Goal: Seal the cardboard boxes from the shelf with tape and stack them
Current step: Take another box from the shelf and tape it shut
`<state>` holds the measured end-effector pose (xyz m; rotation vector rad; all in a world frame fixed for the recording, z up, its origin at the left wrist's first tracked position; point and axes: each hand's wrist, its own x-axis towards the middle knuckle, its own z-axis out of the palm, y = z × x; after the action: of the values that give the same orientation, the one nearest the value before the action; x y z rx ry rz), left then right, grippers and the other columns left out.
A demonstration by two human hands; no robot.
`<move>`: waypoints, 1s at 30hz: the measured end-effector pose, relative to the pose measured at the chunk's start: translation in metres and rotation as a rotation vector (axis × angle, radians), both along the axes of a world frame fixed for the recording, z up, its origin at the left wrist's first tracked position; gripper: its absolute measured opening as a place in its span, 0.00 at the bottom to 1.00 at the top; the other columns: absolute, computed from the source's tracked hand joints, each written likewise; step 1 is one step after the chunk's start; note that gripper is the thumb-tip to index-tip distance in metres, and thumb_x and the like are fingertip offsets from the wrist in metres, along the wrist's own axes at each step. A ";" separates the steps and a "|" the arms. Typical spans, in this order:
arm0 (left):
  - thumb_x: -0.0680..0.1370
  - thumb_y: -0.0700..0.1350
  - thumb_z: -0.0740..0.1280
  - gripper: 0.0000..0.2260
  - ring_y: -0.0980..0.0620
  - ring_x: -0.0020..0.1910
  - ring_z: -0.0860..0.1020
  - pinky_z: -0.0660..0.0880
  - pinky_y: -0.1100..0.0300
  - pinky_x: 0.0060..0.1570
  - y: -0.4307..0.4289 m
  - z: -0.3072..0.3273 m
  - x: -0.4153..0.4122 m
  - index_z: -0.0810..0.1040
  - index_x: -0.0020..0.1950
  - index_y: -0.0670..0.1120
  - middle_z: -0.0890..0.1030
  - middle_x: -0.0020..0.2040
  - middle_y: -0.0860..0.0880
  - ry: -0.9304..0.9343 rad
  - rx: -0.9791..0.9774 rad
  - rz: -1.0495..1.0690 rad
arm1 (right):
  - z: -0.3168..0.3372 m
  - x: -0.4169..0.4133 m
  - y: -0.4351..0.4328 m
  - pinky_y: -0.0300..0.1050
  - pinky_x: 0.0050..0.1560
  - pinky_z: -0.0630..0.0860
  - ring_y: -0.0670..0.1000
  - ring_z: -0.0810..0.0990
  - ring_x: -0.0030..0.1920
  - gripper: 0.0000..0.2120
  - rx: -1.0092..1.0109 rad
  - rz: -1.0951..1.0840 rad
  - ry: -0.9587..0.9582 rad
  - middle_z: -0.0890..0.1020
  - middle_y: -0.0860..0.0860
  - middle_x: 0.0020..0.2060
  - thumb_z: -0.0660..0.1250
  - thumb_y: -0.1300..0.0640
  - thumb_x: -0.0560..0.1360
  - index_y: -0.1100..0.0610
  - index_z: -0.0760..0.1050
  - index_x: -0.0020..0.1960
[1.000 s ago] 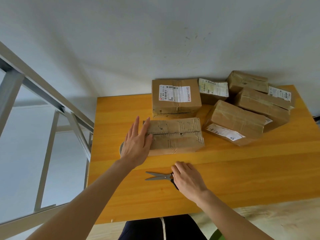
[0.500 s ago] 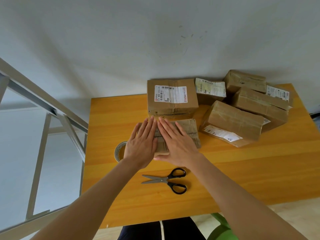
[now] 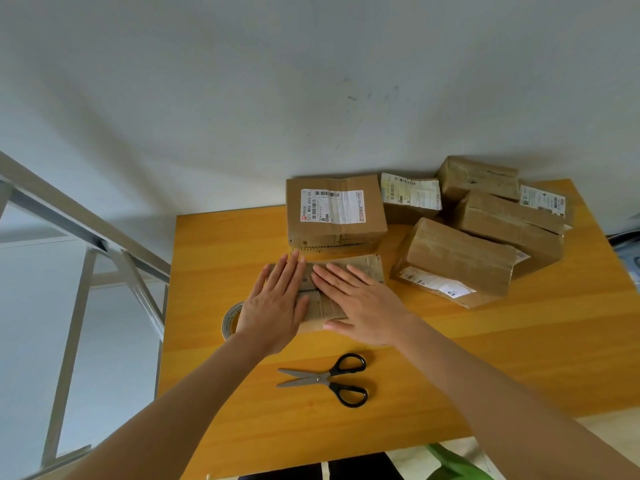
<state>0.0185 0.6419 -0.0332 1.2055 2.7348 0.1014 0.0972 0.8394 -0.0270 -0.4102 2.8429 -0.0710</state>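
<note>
Two hands are pressing flat on one small cardboard box (image 3: 363,266). The left hand (image 3: 273,303) is covering its left end and the right hand (image 3: 362,304) is lying across its middle, with all fingers straight and curling round nothing. The box is sitting on the yellow table (image 3: 519,341), just in front of a labelled box (image 3: 336,216). Four more boxes (image 3: 509,225) are crowding the far right corner, making six in all. One tape roll (image 3: 229,320) is peeking out beside the left wrist. One pair of scissors (image 3: 329,379) is lying nearer the person, blades slightly apart.
</note>
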 end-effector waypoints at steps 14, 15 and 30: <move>0.82 0.50 0.48 0.21 0.45 0.68 0.69 0.57 0.44 0.72 0.025 0.018 -0.006 0.70 0.69 0.44 0.74 0.66 0.44 0.045 0.213 0.190 | 0.015 -0.003 -0.002 0.52 0.76 0.56 0.54 0.59 0.76 0.31 -0.216 -0.346 0.217 0.62 0.56 0.76 0.47 0.40 0.82 0.60 0.61 0.76; 0.82 0.48 0.51 0.19 0.43 0.62 0.73 0.63 0.45 0.67 0.036 0.019 -0.011 0.75 0.63 0.43 0.78 0.60 0.43 0.083 0.257 0.236 | 0.017 -0.014 -0.009 0.52 0.72 0.65 0.56 0.70 0.70 0.26 -0.216 -0.413 0.300 0.73 0.57 0.69 0.52 0.44 0.83 0.61 0.69 0.71; 0.82 0.43 0.54 0.18 0.41 0.35 0.77 0.69 0.50 0.41 0.073 0.005 -0.022 0.77 0.37 0.41 0.80 0.34 0.43 0.055 0.070 0.369 | -0.013 -0.066 -0.037 0.46 0.33 0.71 0.54 0.76 0.27 0.23 -0.029 -0.661 0.604 0.77 0.52 0.25 0.51 0.54 0.82 0.58 0.75 0.34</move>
<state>-0.0031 0.7144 -0.0279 0.7126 2.9926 0.2086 0.0311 0.8029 -0.0403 0.6275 3.4353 -0.1324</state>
